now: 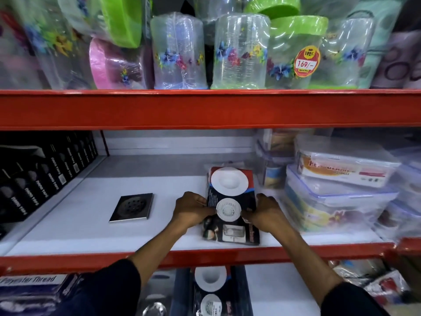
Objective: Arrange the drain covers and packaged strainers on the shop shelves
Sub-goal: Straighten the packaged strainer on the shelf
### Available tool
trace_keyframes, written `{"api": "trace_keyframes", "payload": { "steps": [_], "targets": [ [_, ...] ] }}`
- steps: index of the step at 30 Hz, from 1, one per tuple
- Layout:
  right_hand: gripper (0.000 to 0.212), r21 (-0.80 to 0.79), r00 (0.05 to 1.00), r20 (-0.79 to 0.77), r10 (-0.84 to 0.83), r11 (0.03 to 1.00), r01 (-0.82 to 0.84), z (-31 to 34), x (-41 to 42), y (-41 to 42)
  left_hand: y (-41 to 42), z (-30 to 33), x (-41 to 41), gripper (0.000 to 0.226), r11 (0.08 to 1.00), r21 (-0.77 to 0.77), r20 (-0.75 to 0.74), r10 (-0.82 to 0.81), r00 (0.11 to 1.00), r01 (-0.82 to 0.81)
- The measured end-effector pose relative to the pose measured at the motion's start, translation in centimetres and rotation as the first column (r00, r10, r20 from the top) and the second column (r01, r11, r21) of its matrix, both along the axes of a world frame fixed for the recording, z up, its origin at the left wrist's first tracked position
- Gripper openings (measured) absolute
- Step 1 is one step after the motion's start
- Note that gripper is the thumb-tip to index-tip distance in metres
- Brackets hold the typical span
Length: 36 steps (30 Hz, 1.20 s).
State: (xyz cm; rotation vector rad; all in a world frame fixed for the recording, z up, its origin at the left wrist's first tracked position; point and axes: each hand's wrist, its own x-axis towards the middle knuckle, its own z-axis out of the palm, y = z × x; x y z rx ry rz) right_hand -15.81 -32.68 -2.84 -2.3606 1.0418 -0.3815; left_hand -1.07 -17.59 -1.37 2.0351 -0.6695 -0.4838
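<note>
A packaged strainer, a dark card with two white round strainers under clear wrap, lies on the white middle shelf. My left hand grips its left edge and my right hand grips its right edge. A square black drain cover lies flat on the same shelf, apart to the left of my hands. On the shelf below, another packaged strainer shows between my forearms, partly hidden by the red rail.
Black boxes line the shelf's left side. Stacked clear food containers crowd the right, close to the package. A red rail runs overhead, with floral plastic jars above it. A thread box sits lower left.
</note>
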Motion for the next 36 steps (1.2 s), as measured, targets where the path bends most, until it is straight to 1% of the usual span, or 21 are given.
{"api": "trace_keyframes", "payload": {
  "steps": [2, 6, 9, 11, 13, 15, 18, 20, 22, 25, 27, 29, 31, 35, 36],
  "targets": [
    [0.038, 0.004, 1.000, 0.007, -0.013, 1.000, 0.013, 0.0, -1.1, 1.3, 1.4, 0.0, -0.8, 0.020, 1.000, -0.003, -0.007, 0.003, 1.000, -0.003],
    [0.043, 0.062, 0.998, 0.041, -0.054, 0.997, 0.051, 0.2, -2.2, 2.7, 3.1, 0.2, -2.1, 0.015, 1.000, 0.013, 0.038, 0.017, 0.999, -0.017],
    [0.038, 0.043, 0.994, 0.067, -0.086, 0.996, 0.083, 1.2, -2.4, 3.5, 3.3, 0.3, -2.4, 0.014, 1.000, -0.009, 0.078, 0.022, 0.997, -0.022],
    [0.036, 0.052, 0.986, 0.133, -0.102, 0.994, 0.096, 2.3, -2.2, 3.5, 3.1, 0.8, -2.2, 0.011, 0.997, -0.071, 0.060, 0.047, 0.997, -0.043],
    [0.036, 0.047, 0.976, 0.189, -0.110, 0.994, 0.103, 3.5, -1.6, 3.1, 2.5, 1.4, -1.6, 0.016, 0.987, -0.141, 0.009, 0.078, 0.997, -0.075],
    [0.037, 0.033, 0.970, 0.219, -0.108, 0.994, 0.103, 4.5, -0.6, 2.3, 1.6, 1.9, -1.0, 0.019, 0.980, -0.174, -0.036, 0.087, 0.996, -0.092],
    [0.044, 0.006, 0.985, 0.131, -0.109, 0.994, 0.109, 5.7, 0.3, 1.6, 0.4, 2.1, -0.3, 0.023, 0.979, -0.163, -0.086, 0.112, 0.990, -0.125],
    [0.044, 0.015, 0.995, 0.032, -0.089, 0.996, 0.089, 5.6, 0.5, 1.4, -0.2, 1.6, 0.1, 0.024, 0.984, -0.123, -0.074, 0.123, 0.990, -0.131],
    [0.047, 0.027, 0.996, -0.035, -0.078, 0.997, 0.079, 5.0, 0.4, 1.3, -0.3, 1.0, 0.1, 0.018, 0.990, -0.078, -0.046, 0.113, 0.992, -0.117],
    [0.049, 0.065, 0.997, -0.016, -0.080, 0.995, 0.081, 4.2, 0.2, 1.1, 0.0, 0.6, 0.2, 0.018, 0.996, -0.032, -0.070, 0.082, 0.994, -0.085],
    [0.053, 0.077, 0.997, -0.005, -0.083, 0.994, 0.083, 4.0, -0.1, 1.4, 0.3, 0.8, 0.2, 0.019, 0.997, -0.026, -0.102, 0.064, 0.993, -0.067],
    [0.052, 0.090, 0.997, -0.018, -0.078, 0.993, 0.079, 3.6, -0.4, 1.6, 0.6, 1.0, 0.0, 0.018, 0.998, -0.026, -0.130, 0.055, 0.990, -0.059],
    [0.048, 0.061, 0.996, -0.041, -0.085, 0.994, 0.087, 3.1, -0.6, 1.8, 0.9, 1.1, -0.3, 0.019, 0.998, -0.029, -0.132, 0.053, 0.990, -0.058],
    [0.056, 0.037, 0.992, -0.080, -0.102, 0.994, 0.105, 2.9, -1.1, 2.1, 1.6, 0.7, -0.3, 0.027, 0.997, -0.065, -0.140, 0.039, 0.989, -0.048],
    [0.057, 0.001, 0.988, -0.111, -0.110, 0.994, 0.111, 2.9, -1.1, 2.4, 1.9, 0.5, -0.1, 0.031, 0.997, -0.067, -0.122, 0.038, 0.992, -0.046]
  ]
}}
